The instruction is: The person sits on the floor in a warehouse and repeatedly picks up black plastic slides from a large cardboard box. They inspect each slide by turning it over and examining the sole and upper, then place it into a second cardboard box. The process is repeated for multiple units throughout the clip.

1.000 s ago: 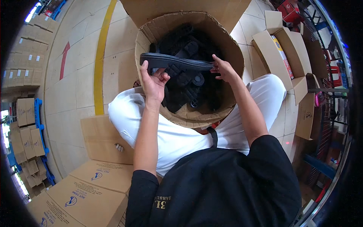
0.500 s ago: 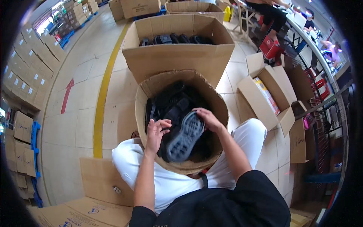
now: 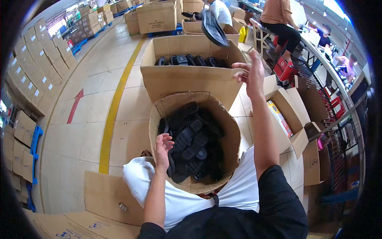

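Left hand (image 3: 163,146): open, fingers loosely curled, holding nothing; it hovers at the left rim of the round cardboard bin, just above the nearest black soles.
Right hand (image 3: 251,71): raised high with the arm stretched forward, fingers spread and empty, palm turned toward the far box.
Flying sole (image 3: 213,27): a black shoe sole in mid-air, tilted, above the far right corner of the rectangular box and well apart from the right hand.
Round cardboard bin (image 3: 223,119): stands on the floor between the person's knees, filled with a loose heap of black soles (image 3: 190,143), tread sides showing.
Rectangular box (image 3: 187,81): an open carton on the floor just behind the bin, touching or nearly touching it; a row of black soles (image 3: 187,60) lies along its back edge.
Side carton (image 3: 292,115): open, to the right of the bin, with a colourful flat package inside.
Floor: pale tiles with a yellow line (image 3: 115,107) running past the left of both boxes.
Background: stacked cartons along the left; other people sit at a long table on the far right.
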`<state>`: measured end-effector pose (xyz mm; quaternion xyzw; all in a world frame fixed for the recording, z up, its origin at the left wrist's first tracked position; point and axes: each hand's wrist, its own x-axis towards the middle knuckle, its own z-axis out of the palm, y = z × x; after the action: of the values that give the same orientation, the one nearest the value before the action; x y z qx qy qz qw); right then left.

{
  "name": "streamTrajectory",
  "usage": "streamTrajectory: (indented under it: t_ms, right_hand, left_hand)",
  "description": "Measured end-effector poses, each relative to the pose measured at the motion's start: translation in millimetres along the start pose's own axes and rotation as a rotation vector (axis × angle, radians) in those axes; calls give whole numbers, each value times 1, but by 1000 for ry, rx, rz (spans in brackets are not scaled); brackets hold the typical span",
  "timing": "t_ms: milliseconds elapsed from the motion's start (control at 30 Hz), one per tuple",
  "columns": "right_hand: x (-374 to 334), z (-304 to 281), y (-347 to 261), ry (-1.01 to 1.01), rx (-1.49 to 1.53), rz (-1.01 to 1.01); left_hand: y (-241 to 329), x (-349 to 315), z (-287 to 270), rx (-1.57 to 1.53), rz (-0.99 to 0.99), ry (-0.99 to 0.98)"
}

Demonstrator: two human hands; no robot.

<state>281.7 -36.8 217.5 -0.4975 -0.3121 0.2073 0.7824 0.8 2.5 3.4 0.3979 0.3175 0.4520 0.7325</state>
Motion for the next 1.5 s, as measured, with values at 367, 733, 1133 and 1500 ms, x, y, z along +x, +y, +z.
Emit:
streamTrajectory:
  t_ms: [367,733,1133,1500]
  right_hand:
    - [-78,58,22,-160,-480,-450]
    - [-124,-131,316,48,-535,867]
    - [-255,-173,383,-801,-1503,1014]
    - [-262,-262,482,-1202,-1148,1069]
  left_hand:
    - [-6,-2,1,44,7,3]
    - [-1,1,11,83,-8,28]
    - [-5,3,15,129,-96,5]
    - [-10,2,15,230,-135,-50]
